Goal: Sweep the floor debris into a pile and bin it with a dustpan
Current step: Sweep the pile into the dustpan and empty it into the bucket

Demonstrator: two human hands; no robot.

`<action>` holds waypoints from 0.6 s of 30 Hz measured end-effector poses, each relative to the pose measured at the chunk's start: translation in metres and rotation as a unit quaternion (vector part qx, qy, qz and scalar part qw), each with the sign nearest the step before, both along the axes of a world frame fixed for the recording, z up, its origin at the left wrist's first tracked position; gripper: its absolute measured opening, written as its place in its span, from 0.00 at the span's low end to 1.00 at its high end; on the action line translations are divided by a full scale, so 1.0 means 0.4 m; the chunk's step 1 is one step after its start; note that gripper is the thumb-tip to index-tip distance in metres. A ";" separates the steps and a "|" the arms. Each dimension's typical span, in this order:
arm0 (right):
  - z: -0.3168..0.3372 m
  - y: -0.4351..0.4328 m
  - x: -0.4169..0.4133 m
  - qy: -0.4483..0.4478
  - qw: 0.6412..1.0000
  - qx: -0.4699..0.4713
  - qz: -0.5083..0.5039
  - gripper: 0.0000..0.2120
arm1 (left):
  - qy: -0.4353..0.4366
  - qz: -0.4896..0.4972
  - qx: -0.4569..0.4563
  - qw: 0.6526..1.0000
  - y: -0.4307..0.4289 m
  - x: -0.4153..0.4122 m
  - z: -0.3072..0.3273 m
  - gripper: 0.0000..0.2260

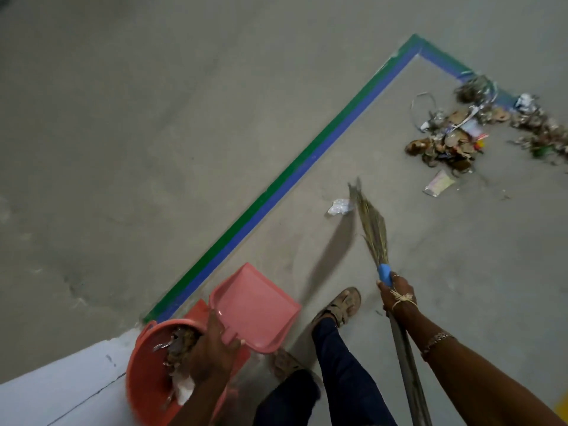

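Two tools gripped: L hand (212, 348) clutching pink plastic dustpan (258, 305) at rim of round orange plastic bucket (147, 373) w/ litter inside; R hand (396, 295) curled round grass broom (373, 229). Bristles beside white crumpled scrap (338, 206); debris pile (455, 133) well apart, near blue-green floor tape (295, 173).

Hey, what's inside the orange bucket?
The bucket holds debris: brownish scraps, silvery bits, something white lower down. The left hand, gripping the dustpan, covers part of it; deeper contents are hidden.

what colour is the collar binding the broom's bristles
The collar is light blue; the head view shows it.
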State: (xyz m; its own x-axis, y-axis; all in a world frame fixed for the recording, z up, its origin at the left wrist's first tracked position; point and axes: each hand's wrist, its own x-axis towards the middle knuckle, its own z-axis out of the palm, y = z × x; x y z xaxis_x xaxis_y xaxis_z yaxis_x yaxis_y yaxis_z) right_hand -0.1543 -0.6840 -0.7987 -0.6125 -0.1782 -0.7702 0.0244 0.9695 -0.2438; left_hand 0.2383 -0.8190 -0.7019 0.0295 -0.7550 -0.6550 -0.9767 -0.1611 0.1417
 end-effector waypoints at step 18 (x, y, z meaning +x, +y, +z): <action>0.003 -0.207 -0.061 -0.113 0.985 -0.010 0.129 0.20 | 0.062 -0.053 0.138 0.987 -0.282 -0.320 -0.118 0.51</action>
State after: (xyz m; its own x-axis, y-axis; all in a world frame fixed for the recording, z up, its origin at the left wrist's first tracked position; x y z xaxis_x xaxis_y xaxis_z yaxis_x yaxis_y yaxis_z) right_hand -0.1787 -0.7668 -0.7976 -0.3589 -0.3218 -0.8761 -0.1657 0.9458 -0.2795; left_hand 0.1104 -0.9319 -0.7492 -0.1337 -0.5423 -0.8295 -0.9679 -0.1081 0.2267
